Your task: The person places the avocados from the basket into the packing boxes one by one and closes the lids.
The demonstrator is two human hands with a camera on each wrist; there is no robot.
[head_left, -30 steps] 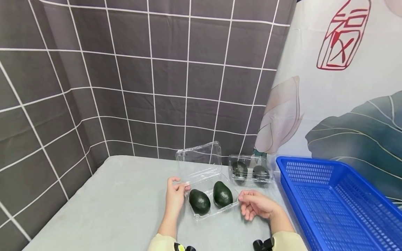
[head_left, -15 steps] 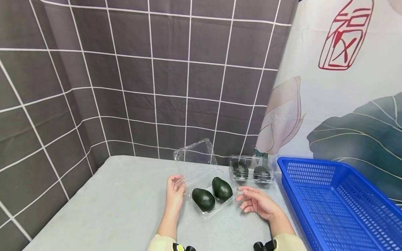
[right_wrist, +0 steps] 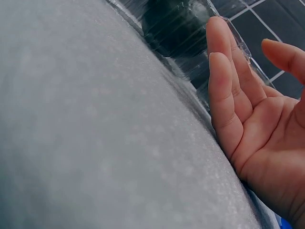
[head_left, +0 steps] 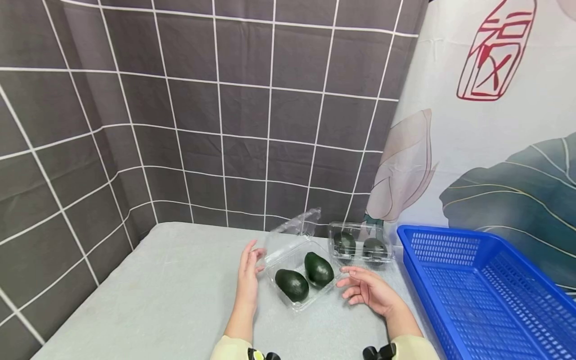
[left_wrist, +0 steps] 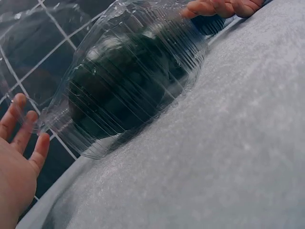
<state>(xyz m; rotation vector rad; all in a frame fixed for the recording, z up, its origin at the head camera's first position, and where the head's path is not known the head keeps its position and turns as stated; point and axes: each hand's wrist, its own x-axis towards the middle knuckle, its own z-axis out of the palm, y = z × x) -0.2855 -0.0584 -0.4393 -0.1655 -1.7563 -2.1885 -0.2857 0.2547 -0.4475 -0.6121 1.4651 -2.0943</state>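
Observation:
A clear plastic clamshell box [head_left: 282, 300] lies open on the grey table [head_left: 171, 290], with two dark green avocados [head_left: 292, 285] [head_left: 318, 269] in its tray. Its lid [head_left: 297, 231] leans back toward the wall. My left hand [head_left: 249, 267] stands beside the box's left edge, fingers straight, fingertips [left_wrist: 25, 125] close to the plastic rim. My right hand [head_left: 365, 289] rests open at the box's right side, fingers [right_wrist: 224, 81] relaxed next to the tray wall [right_wrist: 190, 57]. Neither hand grips anything.
A second, shut clamshell [head_left: 360, 246] holding two avocados stands behind, near the wall. A large blue plastic basket [head_left: 486, 295] fills the right side of the table. Dark tiled walls [head_left: 135, 125] close off the back and left.
The box's lid has tipped further back and lower toward the wall. My left hand has let go of the lid edge and straightened its fingers. The right hand has barely moved.

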